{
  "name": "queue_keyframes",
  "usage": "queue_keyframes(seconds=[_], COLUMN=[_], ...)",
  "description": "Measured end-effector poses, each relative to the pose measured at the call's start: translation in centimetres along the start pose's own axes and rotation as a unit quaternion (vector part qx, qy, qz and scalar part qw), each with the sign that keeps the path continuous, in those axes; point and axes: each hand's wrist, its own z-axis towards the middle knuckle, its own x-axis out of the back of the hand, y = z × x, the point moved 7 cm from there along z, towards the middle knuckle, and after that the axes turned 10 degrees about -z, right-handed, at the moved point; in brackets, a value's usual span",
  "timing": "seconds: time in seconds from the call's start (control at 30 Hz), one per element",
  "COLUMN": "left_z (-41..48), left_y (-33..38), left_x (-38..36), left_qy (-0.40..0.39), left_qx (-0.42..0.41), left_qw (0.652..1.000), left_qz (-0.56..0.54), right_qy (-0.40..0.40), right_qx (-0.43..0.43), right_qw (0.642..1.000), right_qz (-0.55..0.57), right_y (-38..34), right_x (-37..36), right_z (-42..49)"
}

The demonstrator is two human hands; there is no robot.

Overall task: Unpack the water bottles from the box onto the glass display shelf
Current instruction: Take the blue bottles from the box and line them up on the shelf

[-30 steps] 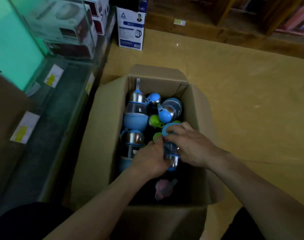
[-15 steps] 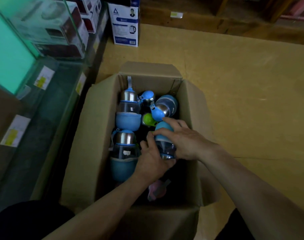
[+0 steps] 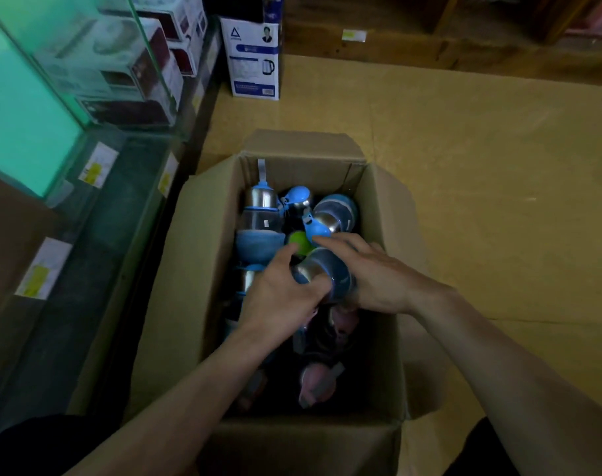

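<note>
An open cardboard box (image 3: 196,269) stands on the floor and holds several water bottles. A blue bottle with a steel band (image 3: 325,274) lies tilted at the box's middle, raised above the others. My left hand (image 3: 279,293) grips its near left side, and my right hand (image 3: 378,276) wraps over it from the right. Another blue bottle (image 3: 260,218) lies along the box's left wall, with more blue ones (image 3: 337,211) at the far end and a green cap (image 3: 299,242) between them. Pink bottles (image 3: 318,383) lie in the dark near end.
The glass display shelf (image 3: 86,214) runs along the left, with yellow price labels on its edge. Boxed appliances (image 3: 121,77) are stacked behind the glass. A white and blue kettle carton (image 3: 255,60) stands beyond the box. Yellow floor (image 3: 481,187) spreads to the right.
Both hands have lifted the blue bottle up and turned it, so its steel band now shows between them. The pink bottles beneath have come into view.
</note>
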Motion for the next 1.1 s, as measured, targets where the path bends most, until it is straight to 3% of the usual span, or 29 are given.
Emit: queue_keyframes(seconds=[0.17, 0.3, 0.43, 0.67, 0.93, 1.1], left_z=[1.2, 1.7, 2.1, 1.3, 0.0, 0.0], left_y=[1.3, 2.3, 2.7, 4.1, 3.7, 3.1], left_x=[2.9, 3.8, 3.7, 3.2, 1.7, 1.0], left_qy=[0.038, 0.043, 0.023, -0.018, -0.085, -0.169], left_qx=[-0.008, -0.044, -0.074, -0.129, -0.11, -0.081], left_qw=[0.998, 0.995, 0.992, 0.977, 0.974, 0.967], left_qz=[-0.046, -0.074, -0.104, -0.17, -0.18, -0.174], right_qy=[0.069, 0.085, 0.083, 0.092, 0.118, 0.113], right_qx=[-0.023, -0.016, -0.006, -0.004, 0.012, -0.031], right_qw=[0.997, 0.993, 0.98, 0.907, 0.853, 0.817], right_qz=[0.038, 0.075, 0.18, 0.411, 0.508, 0.564], right_y=[-0.4, -1.3, -2.1, -2.7, -3.6, -3.0], right_x=[1.4, 1.9, 1.9, 2.0, 3.0, 2.8], right_z=[-0.2, -0.5, -0.9, -0.9, -0.6, -0.8])
